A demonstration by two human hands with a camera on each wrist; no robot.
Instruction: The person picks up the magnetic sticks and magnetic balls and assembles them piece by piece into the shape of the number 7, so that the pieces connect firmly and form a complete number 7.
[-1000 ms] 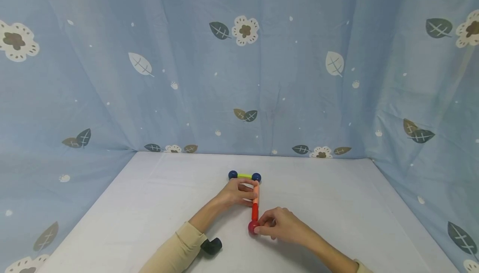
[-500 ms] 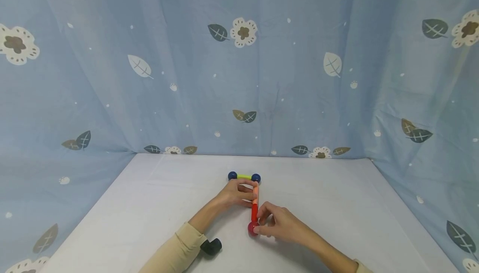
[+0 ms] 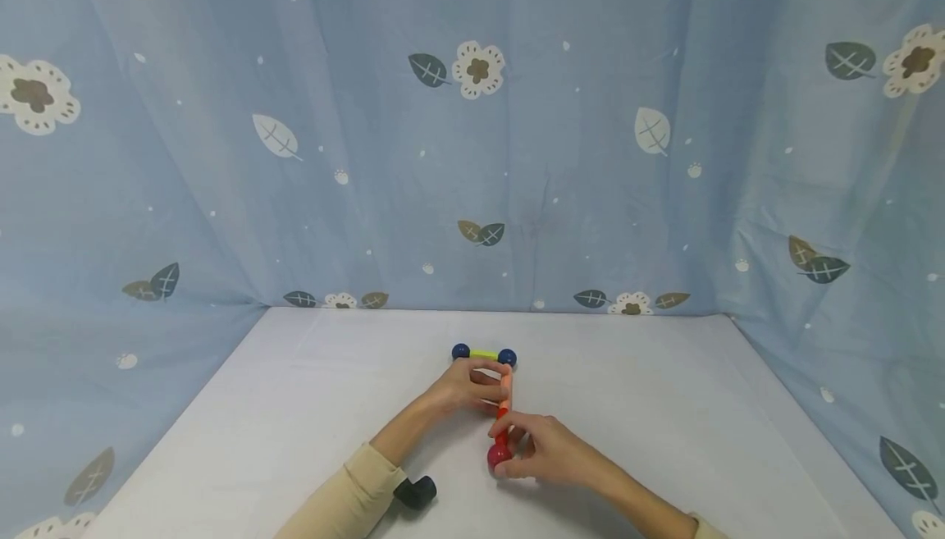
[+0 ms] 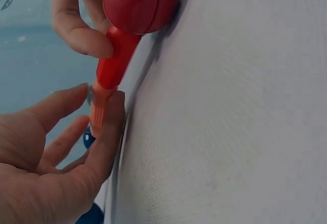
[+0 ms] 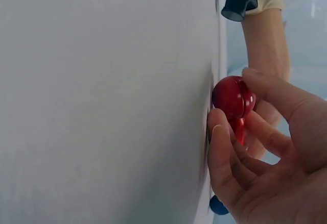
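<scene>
In the head view, magnetic rods and balls form a joined shape on the white table. My left hand (image 3: 467, 387) holds the peach rod (image 3: 506, 389) between thumb and fingers. That rod meets a red rod (image 4: 118, 56), which ends in a large red ball (image 3: 498, 458). My right hand (image 3: 550, 447) grips this near end, its thumb on the ball (image 5: 231, 97) and its fingers curled around the red rod. At the far end, a yellow-green rod (image 3: 483, 354) links two dark blue balls (image 3: 507, 357). My fingers partly hide both the peach and red rods.
A dark wrist-worn device (image 3: 415, 493) shows at the left sleeve (image 3: 354, 490). White table surface (image 3: 635, 391) spreads to both sides of the shape. A blue patterned curtain (image 3: 561, 153) hangs behind and along the sides.
My right index finger has moved from beside the red rod to across it, while the thumb stays at the red ball. The left hand keeps its hold. The head view tilts slightly upward.
</scene>
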